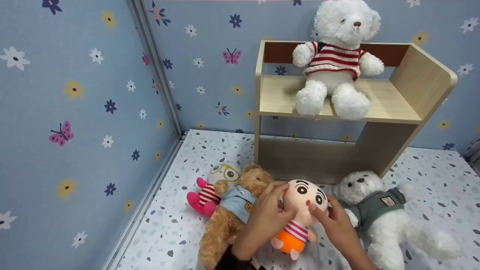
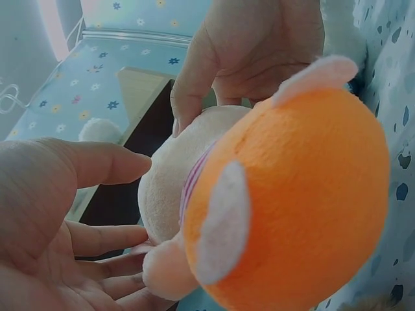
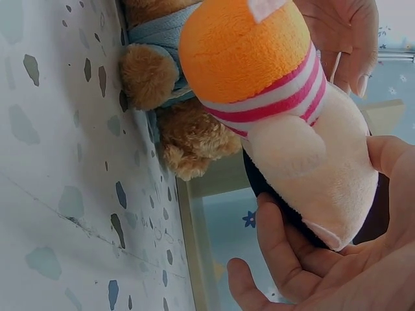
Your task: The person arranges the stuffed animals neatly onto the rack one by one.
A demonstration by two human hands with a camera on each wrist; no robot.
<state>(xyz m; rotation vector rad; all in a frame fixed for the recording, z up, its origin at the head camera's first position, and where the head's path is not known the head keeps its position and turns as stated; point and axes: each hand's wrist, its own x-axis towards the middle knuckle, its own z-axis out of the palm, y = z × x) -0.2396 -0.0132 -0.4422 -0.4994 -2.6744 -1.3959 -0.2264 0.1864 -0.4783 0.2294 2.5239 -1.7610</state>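
Pale blue walls (image 1: pixel 123 56) printed with flowers and butterflies meet in a corner behind a white worktop (image 1: pixel 161 225) flecked with grey chips. Nearest me are a person's two bare hands, the left one (image 1: pixel 268 215) coming out of a dark sleeve (image 1: pixel 234 262), the right one (image 1: pixel 335 223) opposite. Between them is a plush doll (image 1: pixel 302 221) with heavy brows, a pink-and-white striped top and an orange bottom, held up face outward with its little feet pointing my way. The fingers of both hands are closed round its head, thumbs at the front of it and fingers at the sides and back.

Just to the left, partly behind the left hand, a brown bear (image 1: pixel 234 206) in a light blue top lies on its back. Beside it lies a pink doll (image 1: pixel 210 193) with yellow-rimmed eyes and red-and-white stripes. To the right a white bear (image 1: pixel 380 210) in a grey-green top lies with its legs toward me. Farther back stands a pale wooden shelf (image 1: pixel 279 93), and a big white teddy (image 1: pixel 333 63) in a red-striped sweater sits on its upper board.
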